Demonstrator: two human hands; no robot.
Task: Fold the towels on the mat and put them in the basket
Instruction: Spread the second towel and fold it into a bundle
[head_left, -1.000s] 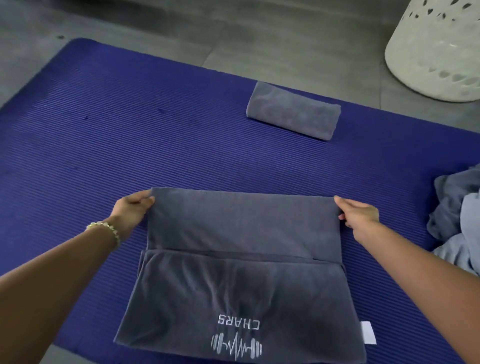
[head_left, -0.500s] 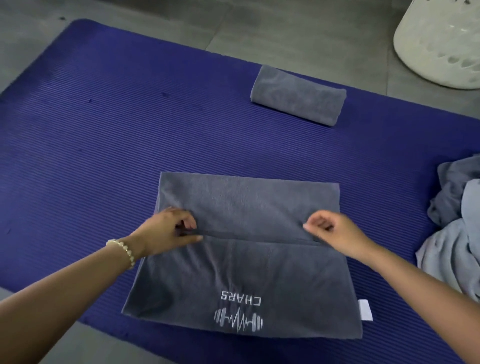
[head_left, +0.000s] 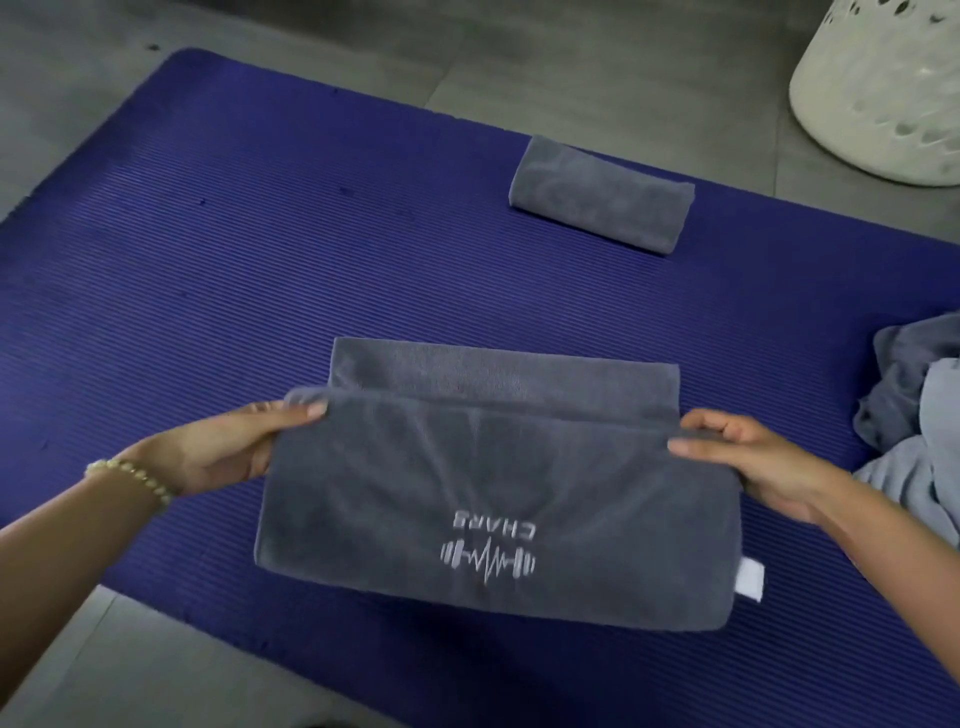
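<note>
Moved: left grip (head_left: 223, 452) and right grip (head_left: 753, 460) slid outward along the towel (head_left: 493, 483), raising its near half.
Hold: both pinch corners.
Towel: on mat (head_left: 208, 260); soft, light, floppy; take corners.

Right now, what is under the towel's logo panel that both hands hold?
A strip of the same towel's folded far layer shows beyond the held edge of the logo panel. The left hand and right hand pinch its corners. Whatever lies beneath the panel is covered.
</note>
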